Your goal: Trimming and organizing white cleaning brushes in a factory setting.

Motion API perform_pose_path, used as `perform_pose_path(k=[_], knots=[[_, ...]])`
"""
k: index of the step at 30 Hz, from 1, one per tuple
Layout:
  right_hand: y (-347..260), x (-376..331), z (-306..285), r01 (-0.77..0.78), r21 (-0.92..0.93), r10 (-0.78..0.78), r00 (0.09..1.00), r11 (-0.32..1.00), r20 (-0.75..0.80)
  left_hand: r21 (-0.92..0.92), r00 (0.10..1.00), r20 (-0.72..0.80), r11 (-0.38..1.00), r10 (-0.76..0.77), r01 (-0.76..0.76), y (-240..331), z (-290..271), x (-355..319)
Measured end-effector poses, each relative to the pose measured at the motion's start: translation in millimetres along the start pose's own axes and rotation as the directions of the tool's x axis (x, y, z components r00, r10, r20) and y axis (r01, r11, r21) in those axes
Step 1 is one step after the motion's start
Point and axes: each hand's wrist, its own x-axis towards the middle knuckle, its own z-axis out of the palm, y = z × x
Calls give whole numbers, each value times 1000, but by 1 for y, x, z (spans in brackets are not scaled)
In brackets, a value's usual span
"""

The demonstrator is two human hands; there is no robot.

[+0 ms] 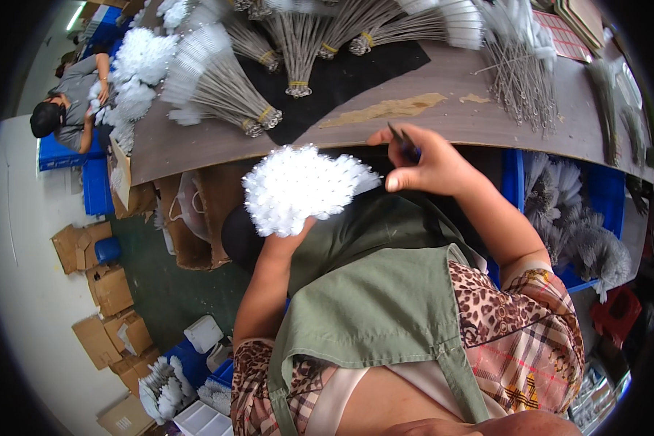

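Bristles of a white brush bunch (298, 189) fan out above the lap, its stems apparently gripped from below by the left hand (287, 236), so the heads face up. The right hand (425, 163) pinches a thin dark tool (403, 142) just beside it. Wire-stemmed bundles (298, 51) crowd the table (429, 116) beyond; a blue crate (592, 196) sits right.

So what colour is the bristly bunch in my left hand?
White; the brush bunch shows plainly in the head view.
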Motion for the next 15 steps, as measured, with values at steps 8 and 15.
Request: perform_pose_path(k=[8, 15], knots=[[15, -2, 45, -59, 405, 157, 964, 912, -213, -690, 802, 135, 526, -581, 498, 9, 28, -1], [1, -14, 51, -196, 489, 248, 968, 850, -43, -678, 797, 31, 573, -603, 460, 19, 27, 3]])
